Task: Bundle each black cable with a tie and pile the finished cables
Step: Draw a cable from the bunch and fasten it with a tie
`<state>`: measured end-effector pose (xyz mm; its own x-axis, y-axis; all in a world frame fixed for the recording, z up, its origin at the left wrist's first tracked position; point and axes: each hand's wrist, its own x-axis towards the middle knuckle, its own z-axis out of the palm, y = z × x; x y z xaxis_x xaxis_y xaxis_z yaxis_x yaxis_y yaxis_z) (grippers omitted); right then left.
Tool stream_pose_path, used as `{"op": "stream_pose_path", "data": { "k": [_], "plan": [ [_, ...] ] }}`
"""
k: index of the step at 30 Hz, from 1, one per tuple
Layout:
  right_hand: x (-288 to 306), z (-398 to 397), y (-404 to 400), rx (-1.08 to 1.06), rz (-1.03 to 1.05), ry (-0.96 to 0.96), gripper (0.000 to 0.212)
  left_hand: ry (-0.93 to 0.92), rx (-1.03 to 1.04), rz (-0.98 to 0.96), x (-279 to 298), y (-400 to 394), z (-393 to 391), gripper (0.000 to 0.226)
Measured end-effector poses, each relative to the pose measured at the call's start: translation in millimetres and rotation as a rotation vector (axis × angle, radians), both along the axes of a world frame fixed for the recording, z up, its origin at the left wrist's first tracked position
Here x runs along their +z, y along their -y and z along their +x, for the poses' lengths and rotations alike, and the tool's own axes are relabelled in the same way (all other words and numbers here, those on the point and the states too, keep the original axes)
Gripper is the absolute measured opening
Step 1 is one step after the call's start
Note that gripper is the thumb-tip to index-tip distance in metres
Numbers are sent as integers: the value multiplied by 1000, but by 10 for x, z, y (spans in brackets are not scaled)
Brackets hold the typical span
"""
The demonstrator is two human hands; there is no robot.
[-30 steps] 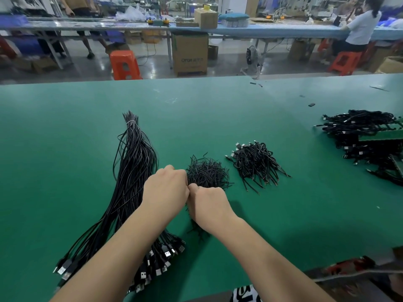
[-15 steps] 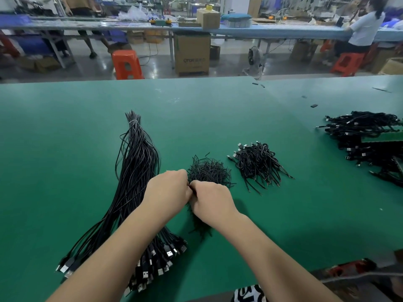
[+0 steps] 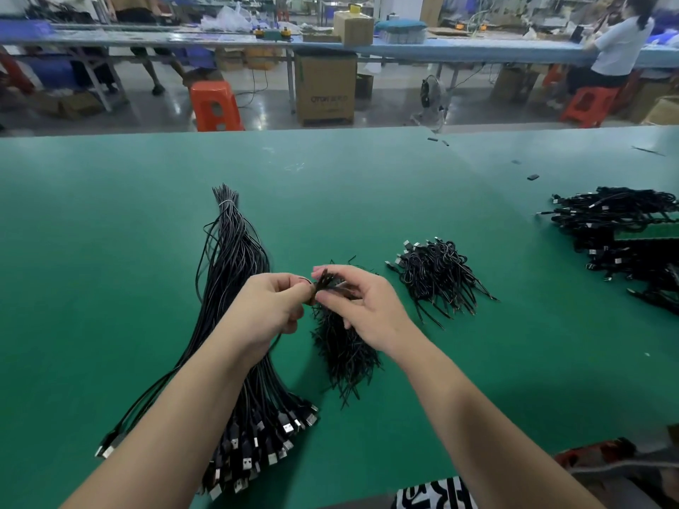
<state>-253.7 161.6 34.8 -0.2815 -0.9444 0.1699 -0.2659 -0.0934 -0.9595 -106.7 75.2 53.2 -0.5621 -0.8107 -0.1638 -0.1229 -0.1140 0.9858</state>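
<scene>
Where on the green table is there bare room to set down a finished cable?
Bare green table lies left of the long bundle of black USB cables, and between the small heap of tied cables and the far-right cable pile. It is crowded around the black ties under both hands.

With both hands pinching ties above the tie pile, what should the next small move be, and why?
Probably separate a single tie: the left hand and right hand both pinch a small tuft of ties above the tie pile, and no cable from the long cable bunch is in hand yet.
</scene>
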Motion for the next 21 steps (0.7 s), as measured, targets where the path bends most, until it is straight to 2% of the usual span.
{"op": "stream_pose_path", "data": {
  "k": [3,7,9,14,17,19,21],
  "plan": [
    [-2,24,56,-59,-13,-38,13,41,-23,-75,7,-32,0,21],
    [-57,19,67,-91,44,-67,7,306,-34,-439,12,-31,6,18],
    [-70,23,69,-95,51,-23,8,363,-35,-543,23,-40,11,15],
    [-58,14,64,-97,99,2,20,435,-58,-751,74,-97,39,7],
    [-41,14,53,-82,127,-1,25,440,-106,-951,110,-121,43,5],
    [-46,5,55,-63,138,44,30,419,-160,-1074,128,-119,61,6],
    [-53,13,50,-1,156,168,30,401,-216,-1193,137,-115,86,6]
  ]
}}
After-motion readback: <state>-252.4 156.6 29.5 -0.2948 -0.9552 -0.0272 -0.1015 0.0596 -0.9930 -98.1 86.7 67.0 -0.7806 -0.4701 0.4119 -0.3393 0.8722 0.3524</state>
